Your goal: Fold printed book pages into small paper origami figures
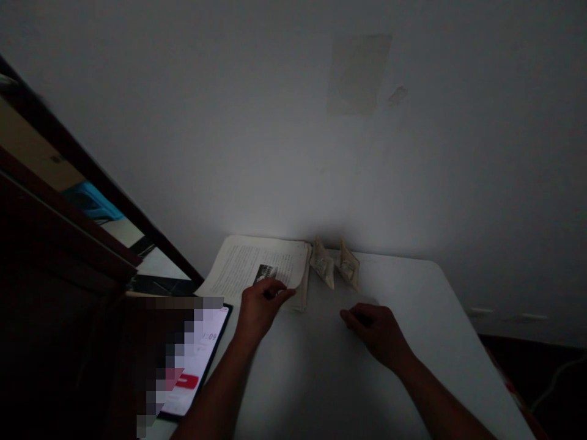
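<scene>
An open book with printed pages and a small dark picture lies at the far left of a white table. My left hand rests on the book's near right corner, fingers curled, pinching the page edge. Two folded paper shapes stand side by side just right of the book, near the wall. My right hand lies on the table in front of them, fingers curled down, with something dark and small under the fingertips that I cannot make out.
A lit phone or tablet with a red button on its screen lies at the table's near left edge. Dark wooden furniture stands to the left. A plain wall rises right behind the table. The scene is dim.
</scene>
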`<state>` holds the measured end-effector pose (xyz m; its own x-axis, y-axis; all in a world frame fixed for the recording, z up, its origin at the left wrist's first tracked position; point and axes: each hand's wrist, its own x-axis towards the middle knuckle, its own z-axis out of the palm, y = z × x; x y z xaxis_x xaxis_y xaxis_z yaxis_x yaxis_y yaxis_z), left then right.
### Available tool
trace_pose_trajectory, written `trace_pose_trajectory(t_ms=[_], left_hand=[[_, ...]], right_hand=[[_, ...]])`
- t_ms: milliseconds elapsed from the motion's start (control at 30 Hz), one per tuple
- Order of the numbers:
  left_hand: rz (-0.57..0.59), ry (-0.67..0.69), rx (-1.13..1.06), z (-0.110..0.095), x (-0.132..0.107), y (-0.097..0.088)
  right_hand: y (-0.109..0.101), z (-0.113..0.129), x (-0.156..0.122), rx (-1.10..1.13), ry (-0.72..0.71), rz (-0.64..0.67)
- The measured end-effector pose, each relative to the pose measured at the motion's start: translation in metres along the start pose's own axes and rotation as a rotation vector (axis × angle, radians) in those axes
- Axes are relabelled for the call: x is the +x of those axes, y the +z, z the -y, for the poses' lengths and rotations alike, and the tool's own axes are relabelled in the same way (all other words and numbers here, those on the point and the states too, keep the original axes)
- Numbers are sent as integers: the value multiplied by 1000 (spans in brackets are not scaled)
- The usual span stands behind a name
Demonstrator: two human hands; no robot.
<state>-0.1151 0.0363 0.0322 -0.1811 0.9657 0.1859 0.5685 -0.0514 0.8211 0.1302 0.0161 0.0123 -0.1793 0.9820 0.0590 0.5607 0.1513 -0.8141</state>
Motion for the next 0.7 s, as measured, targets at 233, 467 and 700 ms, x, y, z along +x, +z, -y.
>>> trace_pose_trajectory(t_ms=[233,467,700], left_hand=[[-172,-1,-12,-5,-1,-3],[-180,108,28,-12,-7,-10],[-181,438,54,-33,-20,-13]], right_hand=[[-1,5,-1,-33,-24,-5],[0,6,-5,-33,-39,8],[2,23,-10,61,-34,125]])
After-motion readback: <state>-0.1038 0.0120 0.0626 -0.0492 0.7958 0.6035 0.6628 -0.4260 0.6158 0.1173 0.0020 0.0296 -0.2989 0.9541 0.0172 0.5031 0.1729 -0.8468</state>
